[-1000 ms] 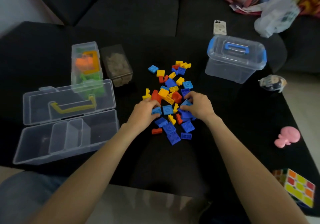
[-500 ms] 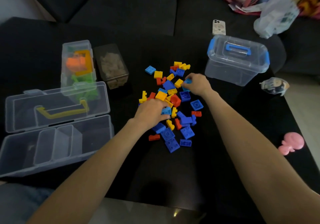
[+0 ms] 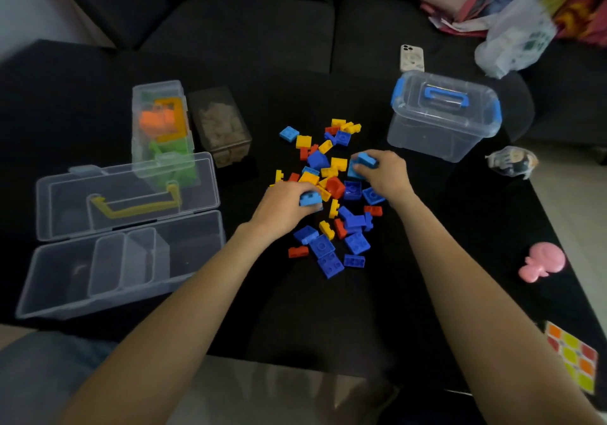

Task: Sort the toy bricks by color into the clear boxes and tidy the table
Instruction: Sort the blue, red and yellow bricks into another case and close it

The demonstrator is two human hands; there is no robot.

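Standing open at the left of the black table (image 3: 328, 319), the long clear box (image 3: 108, 267) shows its hinged lid (image 3: 128, 194) laid back flat, a yellow handle (image 3: 138, 206) moulded on it; its base holds two small clear rectangular inserts (image 3: 126, 260), and no bricks can be made out inside. Behind it stands a narrower clear box (image 3: 161, 129), closed, holding orange pieces above and green ones below. Just beside that sits a dark tinted box (image 3: 220, 125) with pale, lumpy contents that cannot be identified. At the right rear is a lidded clear tub (image 3: 443, 119) with rounded corners, blue side clips and a blue carry handle; nothing is seen inside. The toy bricks (image 3: 331, 194) lie loose in a heap at the table's centre, between the boxes: hard, glossy, studded plastic blocks in blue, yellow and red, mixed together. The left hand (image 3: 282, 209) is curled over the near-left edge of the heap and grips a light blue brick (image 3: 310, 198). The right hand (image 3: 382, 173) rests at the far-right edge of the heap, fingers pinching another blue brick (image 3: 366, 160). Elsewhere on the table lie a pink rounded toy (image 3: 543, 260), a colour puzzle cube (image 3: 571, 355) and a small wrapped figure (image 3: 512, 161); a phone (image 3: 411, 58) lies on the dark fabric sofa (image 3: 249, 23).
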